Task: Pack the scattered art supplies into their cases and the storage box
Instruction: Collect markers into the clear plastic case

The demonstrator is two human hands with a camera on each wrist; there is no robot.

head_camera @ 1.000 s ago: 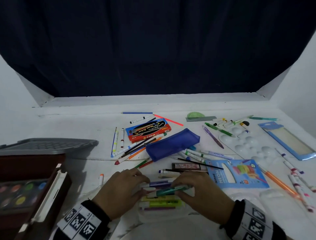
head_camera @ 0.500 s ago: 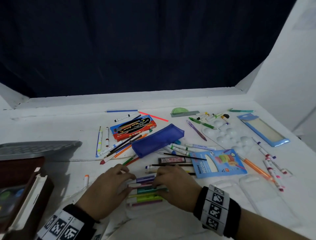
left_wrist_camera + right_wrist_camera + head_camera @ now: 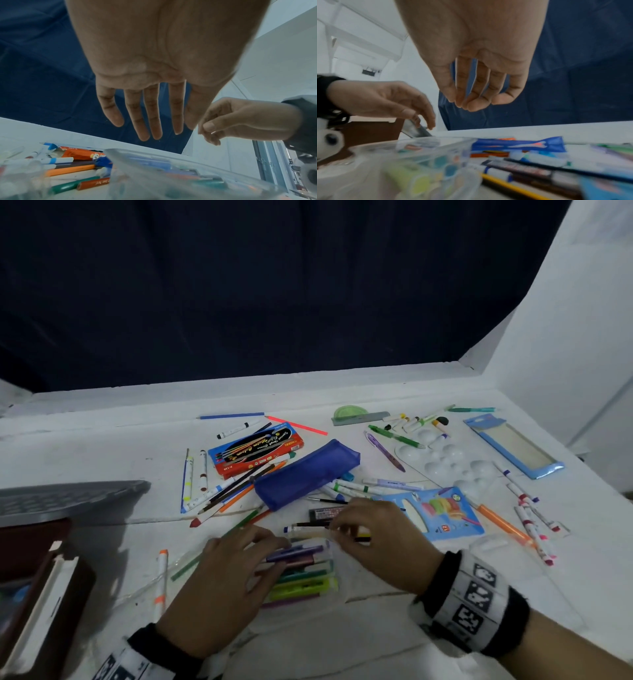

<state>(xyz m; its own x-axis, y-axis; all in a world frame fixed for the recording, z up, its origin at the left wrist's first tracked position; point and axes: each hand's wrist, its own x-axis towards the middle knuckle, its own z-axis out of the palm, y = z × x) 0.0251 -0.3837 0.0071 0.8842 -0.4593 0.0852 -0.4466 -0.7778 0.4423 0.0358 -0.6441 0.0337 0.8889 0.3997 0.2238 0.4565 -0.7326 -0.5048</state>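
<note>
1. Right now, your left hand (image 3: 222, 583) lies flat over the clear case (image 3: 137, 169), fingers straight & spread. The grip is released; it only covers the left ends of the markers (image 3: 301, 583) packed inside.
2. Your right hand (image 3: 380, 539) hovers at the case's far right corner, fingers loosely curled, thumb against the index. Can't tell if that grip pinches anything; it's too blurred.
3. Key relation: the next loose things lie just beyond the case, directly under or just beside the right hand. They are a white pen (image 3: 308, 529), a yellow pencil (image 3: 363, 537) & a black flat box (image 3: 325, 512). Their long axes run left-right, roughly parallel to the packed markers, so they probably need little turning.
4. The right hand is nearer to all three. The left looks better kept steadying the case.
5. In the way: the blue pouch (image 3: 308, 474) sits just behind the black box, w/ pens poking from under it.
6. More markers (image 3: 534, 518) lie well apart, at the desk's (image 3: 102, 446) right. The red box (image 3: 257, 448) is behind the pouch. The brown box (image 3: 34, 542) & grey lid (image 3: 68, 498) are far left.
</note>
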